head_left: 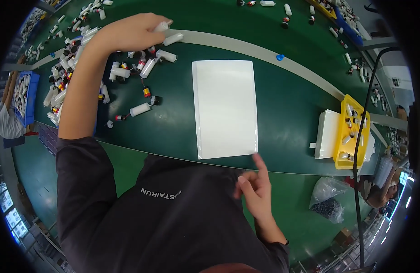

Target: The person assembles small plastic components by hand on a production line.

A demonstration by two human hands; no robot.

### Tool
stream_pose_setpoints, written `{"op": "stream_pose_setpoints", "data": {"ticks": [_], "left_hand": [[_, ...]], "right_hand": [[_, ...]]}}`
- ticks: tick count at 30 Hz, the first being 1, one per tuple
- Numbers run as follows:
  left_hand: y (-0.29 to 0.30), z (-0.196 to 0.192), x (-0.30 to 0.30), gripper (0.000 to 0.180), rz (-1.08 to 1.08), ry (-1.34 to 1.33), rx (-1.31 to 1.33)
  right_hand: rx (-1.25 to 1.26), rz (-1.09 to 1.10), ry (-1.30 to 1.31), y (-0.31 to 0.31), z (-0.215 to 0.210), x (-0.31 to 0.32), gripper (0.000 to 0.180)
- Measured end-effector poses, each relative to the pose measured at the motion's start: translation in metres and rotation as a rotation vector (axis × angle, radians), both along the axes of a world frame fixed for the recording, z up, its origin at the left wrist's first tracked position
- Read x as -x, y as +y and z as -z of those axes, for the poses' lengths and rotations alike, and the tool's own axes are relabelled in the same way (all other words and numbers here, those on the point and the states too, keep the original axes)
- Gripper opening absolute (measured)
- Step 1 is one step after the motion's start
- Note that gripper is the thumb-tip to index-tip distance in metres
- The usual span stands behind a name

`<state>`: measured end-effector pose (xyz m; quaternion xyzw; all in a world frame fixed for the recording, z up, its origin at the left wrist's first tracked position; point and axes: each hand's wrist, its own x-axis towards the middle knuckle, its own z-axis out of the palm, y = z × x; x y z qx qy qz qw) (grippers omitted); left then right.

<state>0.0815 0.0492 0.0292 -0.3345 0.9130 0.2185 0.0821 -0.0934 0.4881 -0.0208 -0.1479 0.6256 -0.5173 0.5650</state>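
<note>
At the far left of the green table, my left hand [136,32] reaches over a heap of small white plastic cylinders [147,68], some with black, red or yellow ends. Its fingers are closed around a white cylinder [162,27]. Another white cylinder [173,39] lies just under the fingertips. My right hand [257,189] is at the near edge with its index finger stretched out and the other fingers bent, holding nothing. That fingertip is by the near right corner of a stack of white sheets [225,109], which lies flat in the middle.
A yellow tray [342,157] with several small parts rests on a white box [326,134] at right. A pale strip [228,43] crosses behind the sheets, with a blue pin-like piece [280,57] beside it. A black cable [357,191] hangs down at right. A blue bin [32,98] stands at left.
</note>
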Motion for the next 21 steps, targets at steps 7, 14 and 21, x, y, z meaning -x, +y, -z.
{"op": "stream_pose_setpoints", "data": {"ticks": [7, 14, 21], "left_hand": [[0.021, -0.066, 0.022, 0.026, -0.212, 0.787, -0.842], [0.023, -0.018, 0.098, 0.03, -0.227, 1.579, -1.832], [0.043, 0.022, 0.107, 0.036, -0.37, 1.48, -1.847]], "right_hand": [[0.634, -0.359, 1.283, -0.153, -0.022, 0.035, 0.016], [0.477, -0.781, 1.244, -0.272, 0.035, 0.043, 0.033], [0.441, -0.642, 1.202, -0.266, 0.036, 0.047, 0.027]]}}
